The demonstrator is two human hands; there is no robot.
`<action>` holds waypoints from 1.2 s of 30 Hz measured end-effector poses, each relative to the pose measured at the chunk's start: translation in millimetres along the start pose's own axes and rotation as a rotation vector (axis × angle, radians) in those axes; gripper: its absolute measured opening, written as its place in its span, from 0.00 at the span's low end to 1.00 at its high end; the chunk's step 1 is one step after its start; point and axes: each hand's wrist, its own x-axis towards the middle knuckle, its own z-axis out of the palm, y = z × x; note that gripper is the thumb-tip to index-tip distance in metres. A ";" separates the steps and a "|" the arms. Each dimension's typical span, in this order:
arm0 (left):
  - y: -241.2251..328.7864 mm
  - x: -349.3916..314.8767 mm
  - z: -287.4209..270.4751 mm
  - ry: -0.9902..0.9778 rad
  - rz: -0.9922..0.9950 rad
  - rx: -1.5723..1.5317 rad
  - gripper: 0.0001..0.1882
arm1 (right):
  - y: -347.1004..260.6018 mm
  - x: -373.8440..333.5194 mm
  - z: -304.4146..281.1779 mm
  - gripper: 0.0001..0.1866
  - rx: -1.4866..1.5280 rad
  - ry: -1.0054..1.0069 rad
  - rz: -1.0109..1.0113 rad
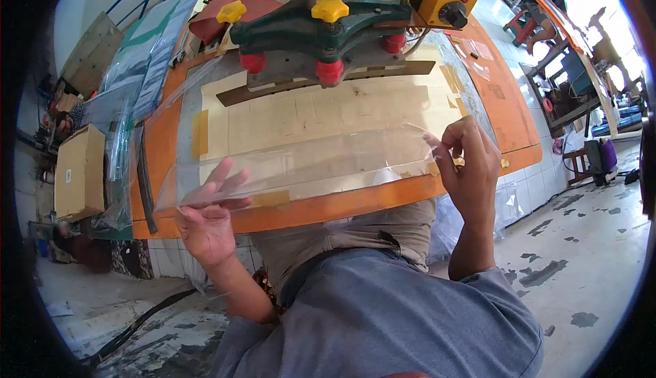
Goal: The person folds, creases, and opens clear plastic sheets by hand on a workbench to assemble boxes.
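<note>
A clear plastic sheet (328,163) is stretched between my two hands, just above the near part of the press table. My right hand (473,163) pinches its right end between thumb and fingers. At the other end, my left hand (210,224) holds the sheet's lower left corner, with some fingers showing through the film behind it. Under the sheet lies a pale yellow board (307,111), taped at its edges with brown tape (199,134). Beyond the board hangs a dark green press head (328,29) with yellow knobs and red feet.
A yellow control box (447,1) sits beside the press head. The orange table edge (335,205) runs close to my waist. Stacked plastic sheets (140,57) and a cardboard box (80,171) stand at the left. Another person (552,2) sits at the far right.
</note>
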 end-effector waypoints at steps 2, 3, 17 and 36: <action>0.7 -3.9 -2.8 -0.030 0.017 -0.075 0.29 | -0.3 1.9 1.6 0.15 -0.005 0.026 -0.022; 1.6 -5.0 -4.6 -0.030 0.016 -0.075 0.29 | 0.2 4.1 1.3 0.14 0.005 0.059 -0.023; 18.7 4.6 -6.2 0.071 0.128 -0.356 0.24 | 35.2 -7.9 -61.4 0.26 0.274 -0.497 0.166; 0.0 10.5 5.1 -0.508 0.188 -0.340 0.16 | 3.5 8.5 2.1 0.23 0.966 -0.952 0.224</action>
